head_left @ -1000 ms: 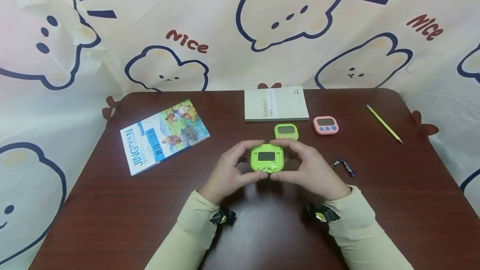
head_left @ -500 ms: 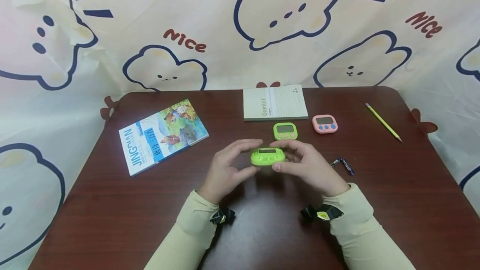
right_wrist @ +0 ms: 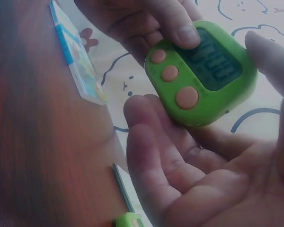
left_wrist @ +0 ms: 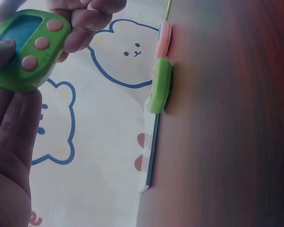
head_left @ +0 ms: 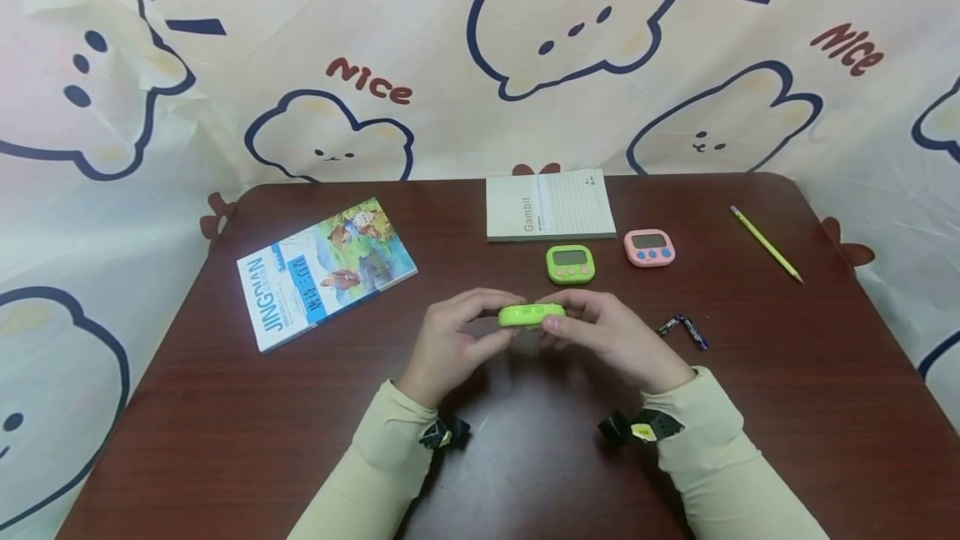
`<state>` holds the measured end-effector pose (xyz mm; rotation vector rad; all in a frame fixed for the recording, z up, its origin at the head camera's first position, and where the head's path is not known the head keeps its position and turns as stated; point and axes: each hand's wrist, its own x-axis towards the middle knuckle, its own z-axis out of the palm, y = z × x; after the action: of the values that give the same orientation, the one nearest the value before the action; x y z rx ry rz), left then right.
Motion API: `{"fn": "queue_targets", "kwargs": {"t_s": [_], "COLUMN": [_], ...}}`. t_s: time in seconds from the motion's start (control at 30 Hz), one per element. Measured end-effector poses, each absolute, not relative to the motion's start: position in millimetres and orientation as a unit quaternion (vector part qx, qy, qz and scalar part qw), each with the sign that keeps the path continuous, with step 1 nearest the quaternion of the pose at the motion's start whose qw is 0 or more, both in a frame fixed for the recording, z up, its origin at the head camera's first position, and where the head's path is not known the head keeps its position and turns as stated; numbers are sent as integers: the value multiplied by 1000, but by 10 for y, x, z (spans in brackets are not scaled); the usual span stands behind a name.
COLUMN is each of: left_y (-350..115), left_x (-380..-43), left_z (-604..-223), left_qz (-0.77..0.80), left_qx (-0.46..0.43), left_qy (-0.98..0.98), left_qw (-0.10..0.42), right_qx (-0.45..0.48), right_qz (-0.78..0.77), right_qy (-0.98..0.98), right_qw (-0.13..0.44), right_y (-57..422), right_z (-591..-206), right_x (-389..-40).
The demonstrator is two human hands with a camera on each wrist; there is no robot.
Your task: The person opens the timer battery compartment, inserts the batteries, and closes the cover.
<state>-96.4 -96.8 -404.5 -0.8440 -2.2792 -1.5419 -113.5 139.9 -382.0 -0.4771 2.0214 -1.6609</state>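
Observation:
Between both hands a green digital timer [head_left: 521, 316] is held above the table, edge-on in the head view. The right wrist view shows the timer's face [right_wrist: 213, 101], with digits on its screen and three pink buttons. My left hand [head_left: 447, 347] grips its left side, thumb [right_wrist: 187, 35] on the screen's edge and fingers behind. My right hand [head_left: 617, 338] holds the right side, its thumb [right_wrist: 270, 56] at the timer's rim and several fingers spread below. Another green timer [head_left: 570, 264] lies just beyond the hands, with a pink timer [head_left: 649, 247] to its right.
Two small batteries [head_left: 693, 333] lie right of my right hand. A notebook [head_left: 555, 207] sits at the table's back edge, a colourful book [head_left: 327, 273] at left and a yellow-green pencil [head_left: 767, 245] at far right. A cartoon-printed cloth [head_left: 450, 132] hangs behind the table.
The held timer has tipped from showing a broad side to edge-on in the head view. The left fingers loosened half a second ago and now touch it again; the right hand has shifted slightly left.

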Motion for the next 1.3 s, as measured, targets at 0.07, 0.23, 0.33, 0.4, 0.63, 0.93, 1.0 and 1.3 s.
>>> {"fn": "queue_targets", "kwargs": {"t_s": [0.07,0.23,0.33,0.4,0.63,0.93,1.0,1.3], "left_y": [-970,-971,-970,-968,-952,-950,-951,-953], "left_x": [-962,-959,-955,-951,-930,-916,-919,-949], "left_z": [-4044,-4046,-4051,-4046,-3999,-3954,-3955,-3970], "left_qz": [-532,-537,-548,-554,-614,-652,-652,-596], "left_qx": [-287,-284,-273,-260,-191,-165,-167,-243], "left_qy": [-786,-784,-783,-785,-766,-740,-739,-765], "left_qw": [131,125,109,97,25,-24,-23,12], "right_qx": [-178,-210,-227,-236,-226,-194,-193,-153], "right_qz": [-604,-573,-565,-567,-567,-571,-576,-636], "right_qy": [740,772,786,787,792,797,794,751], "right_qw": [236,178,107,63,23,37,38,88], "right_y": [1397,1382,1363,1350,1330,1320,1317,1340], "right_z": [-3818,-3814,-3826,-3834,-3809,-3767,-3774,-3794], "right_x": [-1127,-1102,-1084,-1074,-1029,-995,-997,-1044]}}
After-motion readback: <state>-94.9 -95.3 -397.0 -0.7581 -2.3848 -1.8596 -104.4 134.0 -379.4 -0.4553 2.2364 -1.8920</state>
